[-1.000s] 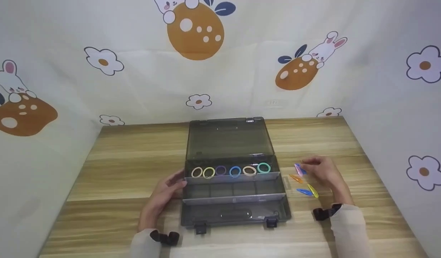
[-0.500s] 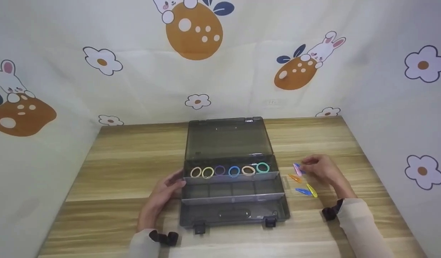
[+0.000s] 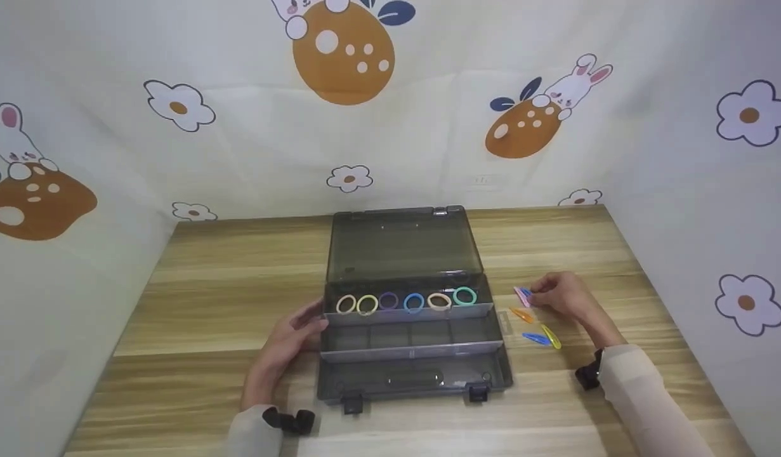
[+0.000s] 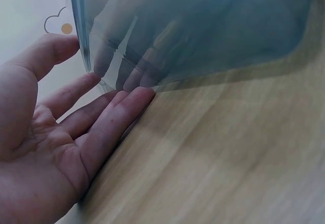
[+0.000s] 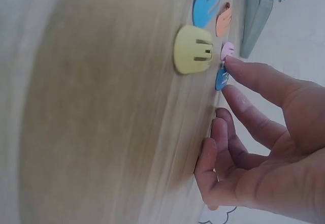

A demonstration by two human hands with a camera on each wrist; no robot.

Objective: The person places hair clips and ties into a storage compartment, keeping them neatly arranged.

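Note:
A dark see-through plastic box [image 3: 413, 378] lies with its lid laid back. My left hand [image 3: 292, 339] rests against its left side, and in the left wrist view the straight fingers [image 4: 119, 115] touch the box wall with the thumb at its edge. To the right of the box lie several snap hair clips. My right hand [image 3: 564, 295] reaches down to a pink hair clip [image 3: 521, 296] and a blue hair clip [image 3: 527, 292] lying side by side. Thumb and index finger [image 5: 249, 112] are spread at these clips, the thumb tip overlapping the pink one.
Several coloured hair ties, among them a green one [image 3: 465, 296], stand in a row along the box's back compartment. An orange clip [image 3: 521, 315], a second blue clip [image 3: 536, 339] and a yellow clip [image 3: 551, 336] lie nearer me. Patterned cloth [image 3: 250, 158] surrounds the wooden table [image 3: 193, 330].
The pink clip has shifted slightly left, showing more of the blue clip beside it. My right forearm has swung outward to the right. The left hand stays at the box.

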